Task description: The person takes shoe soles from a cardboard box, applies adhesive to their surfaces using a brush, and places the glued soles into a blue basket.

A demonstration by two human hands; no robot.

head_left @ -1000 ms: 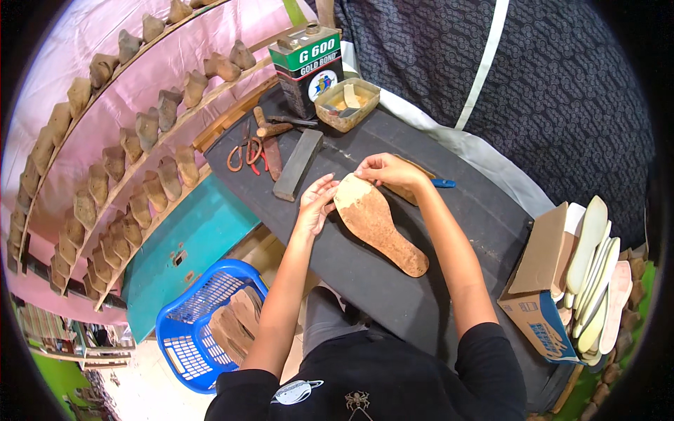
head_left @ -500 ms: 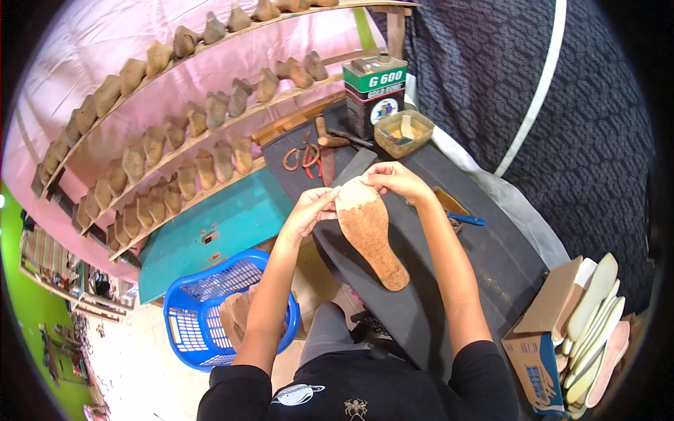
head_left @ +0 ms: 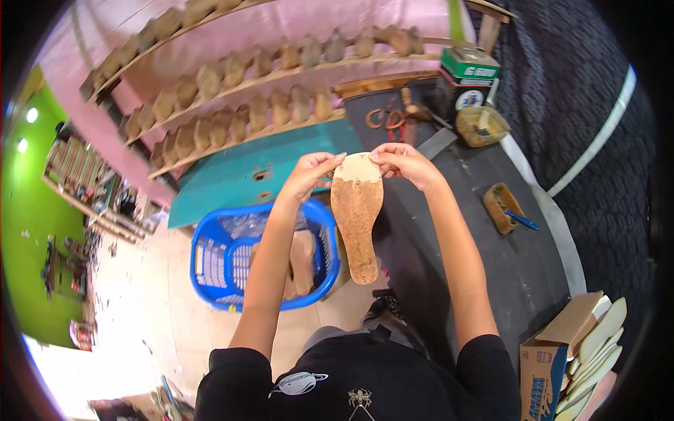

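Note:
A brown insole (head_left: 357,217) with a cream-coloured toe end hangs upright in front of me, its narrow heel pointing down. My left hand (head_left: 309,175) pinches the left edge of the toe end between thumb and fingers. On the opposite edge, my right hand (head_left: 407,167) grips it the same way. The insole is in the air, between the blue plastic basket (head_left: 335,270) and the dark worktable (head_left: 484,259). Several brown pieces (head_left: 303,259) lie inside the basket, partly hidden behind my left forearm.
Wooden shoe lasts (head_left: 210,81) line the shelves behind a teal board (head_left: 210,182). On the table are a metal can (head_left: 467,74), a plastic tub (head_left: 484,125), red-handled pliers (head_left: 395,130) and a small container (head_left: 497,203) with a blue-handled tool. A cardboard box (head_left: 540,368) holds several pale insoles (head_left: 597,344).
My view and body have turned to the left. The insole has moved from over the table toward the basket and now hangs straighter, still held by both hands.

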